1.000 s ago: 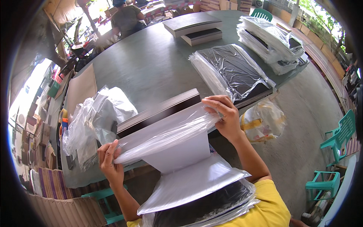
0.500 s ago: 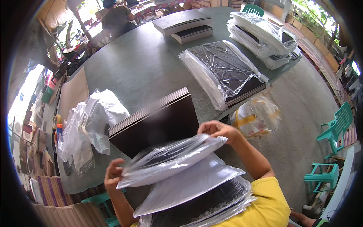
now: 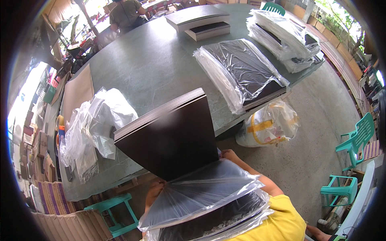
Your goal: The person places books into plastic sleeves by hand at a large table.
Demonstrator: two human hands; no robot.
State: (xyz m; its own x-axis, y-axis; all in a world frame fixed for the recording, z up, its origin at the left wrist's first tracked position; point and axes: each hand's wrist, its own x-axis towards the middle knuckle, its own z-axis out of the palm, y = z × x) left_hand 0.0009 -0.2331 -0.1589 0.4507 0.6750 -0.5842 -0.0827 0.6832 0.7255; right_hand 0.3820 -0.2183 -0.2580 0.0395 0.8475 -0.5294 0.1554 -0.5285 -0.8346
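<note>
A stack of dark flat boards (image 3: 173, 132) stands tilted at the near table edge, its layered pale edges upward. Across my lap lies a clear plastic bag (image 3: 205, 184), stretched into creases below the boards' lower edge. My left hand (image 3: 156, 187) is closed at the bag's left corner, beside the boards. Over at their lower right corner, my right hand (image 3: 229, 155) pinches a bit of plastic, its fingertips partly hidden. Beneath the creased bag, more dark pieces in plastic (image 3: 233, 217) rest on my lap. Whether the boards' lower edge is inside the bag, I cannot tell.
Loose clear bags (image 3: 96, 124) are heaped on the table's left. A plastic-covered dark stack (image 3: 245, 72) and a wrapped pile (image 3: 281, 38) lie at right; pale-edged blocks (image 3: 201, 24) sit farther back. A taped plastic sack (image 3: 269, 124), green chairs and a stool (image 3: 339, 188) stand on the floor.
Both hands have come down with the raised plastic bag, from in front of the dark boards to their lower corners. The boards now stand more fully in view.
</note>
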